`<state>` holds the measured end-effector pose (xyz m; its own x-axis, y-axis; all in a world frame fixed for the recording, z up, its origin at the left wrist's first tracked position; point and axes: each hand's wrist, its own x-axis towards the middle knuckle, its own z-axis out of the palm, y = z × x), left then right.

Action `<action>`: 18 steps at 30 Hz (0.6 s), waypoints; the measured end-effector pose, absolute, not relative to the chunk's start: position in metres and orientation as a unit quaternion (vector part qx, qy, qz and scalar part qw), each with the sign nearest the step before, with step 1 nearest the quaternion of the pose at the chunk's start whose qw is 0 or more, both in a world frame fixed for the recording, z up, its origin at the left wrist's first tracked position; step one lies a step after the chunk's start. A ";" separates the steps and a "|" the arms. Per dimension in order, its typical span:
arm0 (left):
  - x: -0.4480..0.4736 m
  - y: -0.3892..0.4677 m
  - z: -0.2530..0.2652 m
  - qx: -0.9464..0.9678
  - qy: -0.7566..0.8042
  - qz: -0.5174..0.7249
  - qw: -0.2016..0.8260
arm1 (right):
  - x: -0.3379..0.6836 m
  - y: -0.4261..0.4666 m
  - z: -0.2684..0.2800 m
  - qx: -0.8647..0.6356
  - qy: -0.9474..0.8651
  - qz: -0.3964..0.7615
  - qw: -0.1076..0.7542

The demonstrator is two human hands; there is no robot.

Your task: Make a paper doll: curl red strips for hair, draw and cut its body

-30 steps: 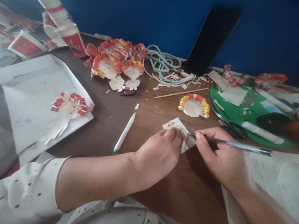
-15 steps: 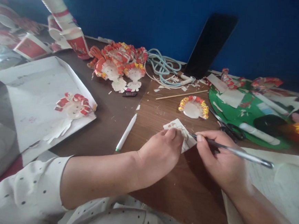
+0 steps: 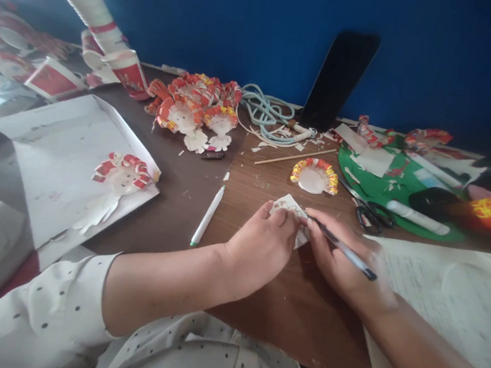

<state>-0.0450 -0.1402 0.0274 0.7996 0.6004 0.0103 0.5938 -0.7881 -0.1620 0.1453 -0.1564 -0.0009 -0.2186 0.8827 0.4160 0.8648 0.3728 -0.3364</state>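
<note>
My left hand (image 3: 263, 248) has its fingers curled and pressed on a small white piece of paper (image 3: 287, 201) with drawn marks, steadying it over the wooden table. Much of the paper is hidden beneath those fingers. In my right hand (image 3: 341, 259) is a pen (image 3: 348, 250) with a dark, shiny barrel, its tip end by the paper's right side, close to my left fingertips. Just beyond the paper lies a pale paper disc (image 3: 312, 181) edged with folded red and yellow paper.
A white marker (image 3: 208, 215) lies left of my hands. Scissors (image 3: 373, 215) rest by a green sheet (image 3: 398, 190) with scraps. Further back are a thin stick (image 3: 294, 156), a coiled cable (image 3: 259, 114), a phone (image 3: 341, 81) and paper dolls (image 3: 183, 114). A white box lid (image 3: 56, 152) stands left.
My right hand has moved left, close against my left fingers. The pen has swung so its back end points more towards me. My left hand stays on the paper.
</note>
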 end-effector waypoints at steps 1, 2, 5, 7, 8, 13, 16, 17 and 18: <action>-0.046 -0.140 0.027 -0.945 -0.316 0.018 0.077 | 0.145 -0.156 -0.001 -0.565 -0.780 0.002 0.270; -0.046 -0.140 0.026 -0.946 -0.314 0.017 0.074 | 0.144 -0.156 -0.001 -0.569 -0.780 -0.011 0.262; -0.051 -0.139 0.027 -0.951 -0.305 0.015 0.056 | 0.142 -0.155 0.002 -0.564 -0.789 -0.039 0.240; -0.055 -0.137 0.031 -0.951 -0.306 0.004 0.035 | 0.140 -0.154 0.005 -0.555 -0.796 -0.036 0.239; -0.059 -0.136 0.035 -0.949 -0.313 -0.004 0.023 | 0.139 -0.155 0.006 -0.552 -0.797 -0.031 0.243; -0.080 -0.141 0.065 -0.915 -0.402 -0.026 -0.006 | 0.136 -0.154 0.007 -0.561 -0.788 -0.035 0.249; -0.087 -0.158 0.075 -0.911 -0.412 0.000 -0.027 | 0.134 -0.153 0.006 -0.560 -0.788 -0.062 0.249; -0.086 -0.166 0.075 -0.920 -0.391 0.008 -0.035 | 0.134 -0.153 0.006 -0.557 -0.789 -0.070 0.249; -0.084 -0.173 0.073 -0.922 -0.387 -0.004 -0.028 | 0.134 -0.152 0.006 -0.554 -0.791 -0.076 0.249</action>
<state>-0.0838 -0.1727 0.0731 0.7007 0.7133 -0.0143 0.7129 -0.6991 0.0551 0.1335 -0.1523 0.0060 -0.2616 0.8379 0.4790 0.9141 0.3745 -0.1557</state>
